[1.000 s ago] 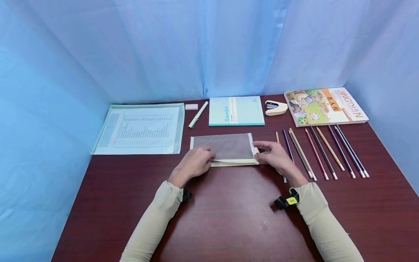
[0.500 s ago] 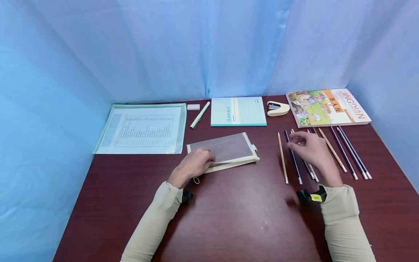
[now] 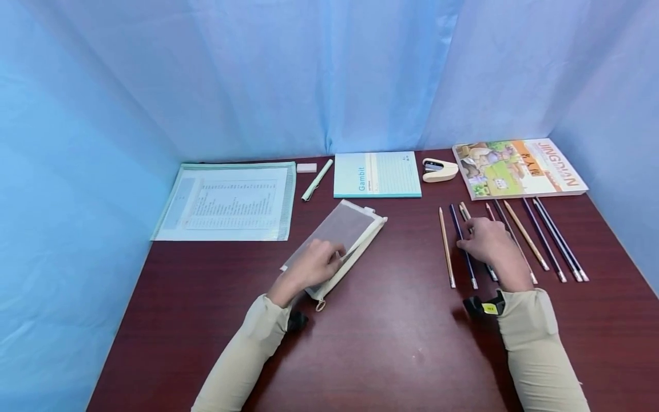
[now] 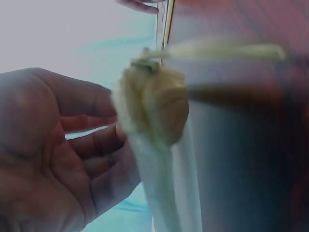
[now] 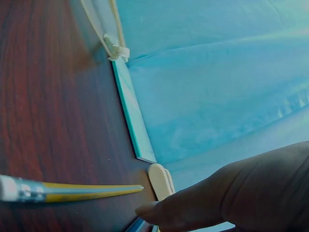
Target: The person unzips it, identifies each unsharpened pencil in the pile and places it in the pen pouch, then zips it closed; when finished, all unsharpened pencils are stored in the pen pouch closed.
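Observation:
A mesh zip pouch with cream edging lies slanted on the table, its zip side gaping. My left hand holds it by the near part, fingers at the opening; the left wrist view shows the thumb and fingers at the pouch's end, blurred. Over on the right, my right hand is low above the row of pencils, fingertips near a dark blue pencil. A yellow pencil lies left of it. In the right wrist view the thumb reaches out straight; the other fingertips are hidden.
Behind stand a document bag, an eraser, a pale green pen, a notebook, a stapler and a book. Several more pencils lie at right. Blue curtains enclose the table.
My right hand has let go of the pouch's right end and moved right, then down to the pencils. The left hand has turned the pouch, its far end swinging away from me.

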The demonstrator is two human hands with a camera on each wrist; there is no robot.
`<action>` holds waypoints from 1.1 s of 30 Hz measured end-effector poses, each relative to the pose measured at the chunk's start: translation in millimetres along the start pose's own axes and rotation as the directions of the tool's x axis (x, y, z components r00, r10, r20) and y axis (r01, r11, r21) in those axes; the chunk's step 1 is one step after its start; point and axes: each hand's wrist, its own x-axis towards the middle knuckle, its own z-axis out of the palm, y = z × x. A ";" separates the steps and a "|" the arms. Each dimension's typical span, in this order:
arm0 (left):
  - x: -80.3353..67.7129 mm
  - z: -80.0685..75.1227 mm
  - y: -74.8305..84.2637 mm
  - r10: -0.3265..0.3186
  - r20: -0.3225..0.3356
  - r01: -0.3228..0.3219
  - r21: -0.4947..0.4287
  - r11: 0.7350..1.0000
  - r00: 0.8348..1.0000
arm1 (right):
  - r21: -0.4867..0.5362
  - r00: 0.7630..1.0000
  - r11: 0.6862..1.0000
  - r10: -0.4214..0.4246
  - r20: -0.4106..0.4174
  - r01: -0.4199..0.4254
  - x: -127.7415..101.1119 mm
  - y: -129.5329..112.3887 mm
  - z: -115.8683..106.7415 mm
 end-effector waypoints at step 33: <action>5.6 16.8 17.5 -0.392 -0.069 0.317 -0.468 0.825 0.918 | 0.632 0.992 0.775 -0.082 0.095 0.003 0.3 -32.2 15.3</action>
